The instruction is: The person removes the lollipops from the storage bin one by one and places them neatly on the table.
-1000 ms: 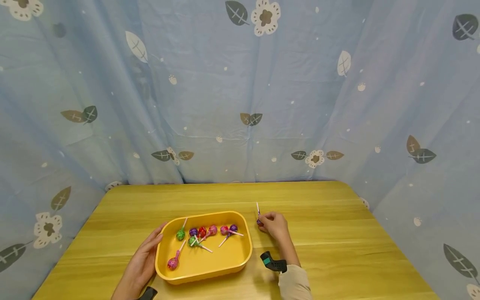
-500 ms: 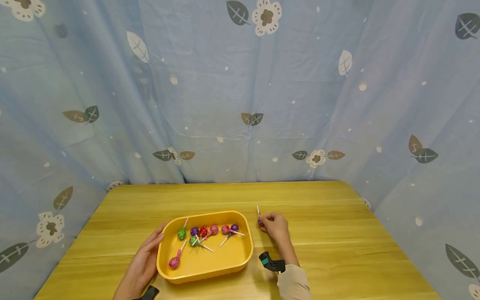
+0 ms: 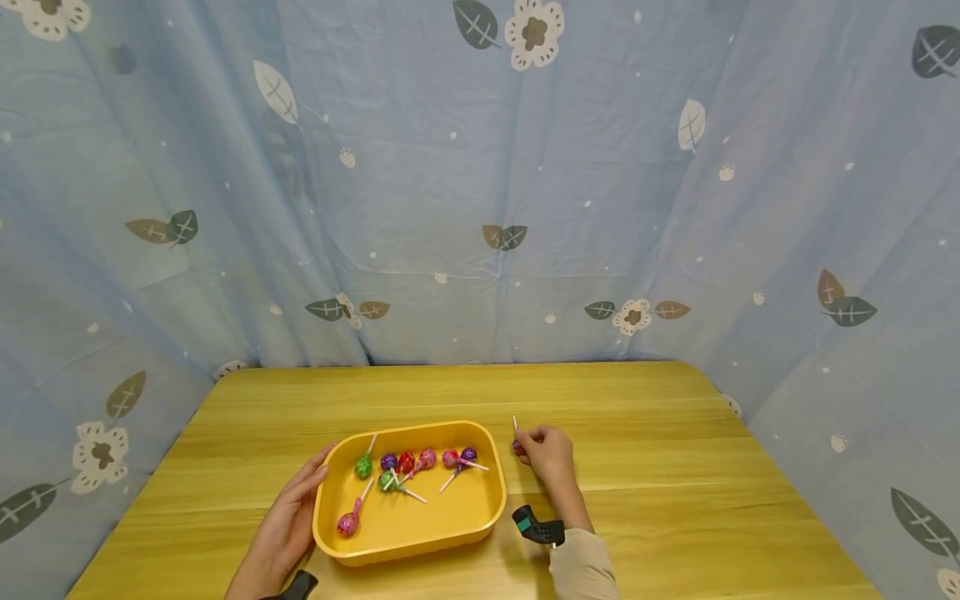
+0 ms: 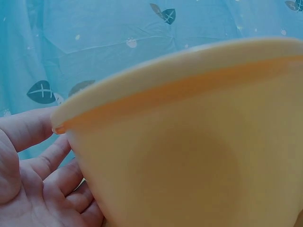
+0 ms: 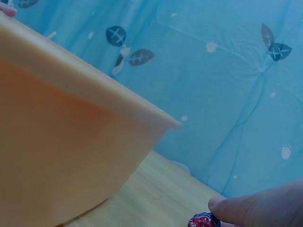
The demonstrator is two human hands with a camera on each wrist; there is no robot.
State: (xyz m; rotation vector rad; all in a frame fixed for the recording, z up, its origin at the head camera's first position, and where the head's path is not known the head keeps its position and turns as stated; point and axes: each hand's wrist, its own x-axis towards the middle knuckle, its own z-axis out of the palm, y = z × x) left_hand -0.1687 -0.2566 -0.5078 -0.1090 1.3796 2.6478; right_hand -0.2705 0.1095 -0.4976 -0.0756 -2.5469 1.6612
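Observation:
A yellow tray (image 3: 465, 521) sits on the wooden table (image 3: 675, 467) with several wrapped lollipops (image 3: 405, 471) in it, green, purple, red and pink. My left hand (image 3: 288, 521) rests flat against the tray's left wall (image 4: 189, 156), fingers straight. Just right of the tray, my right hand (image 3: 546, 450) pinches a red lollipop (image 3: 517, 447) by its head, stick pointing up. In the right wrist view the red lollipop (image 5: 204, 220) shows at the bottom edge under my fingertips (image 5: 232, 208), beside the tray's outer wall (image 5: 71, 146).
A blue curtain (image 3: 480, 183) printed with leaves and flowers closes in the table at the back and both sides. Black wrist cameras (image 3: 536, 527) sit on my forearms near the table's front edge.
My right hand with the red lollipop has dropped slightly towards the table beside the tray. The left hand and the tray have stayed put.

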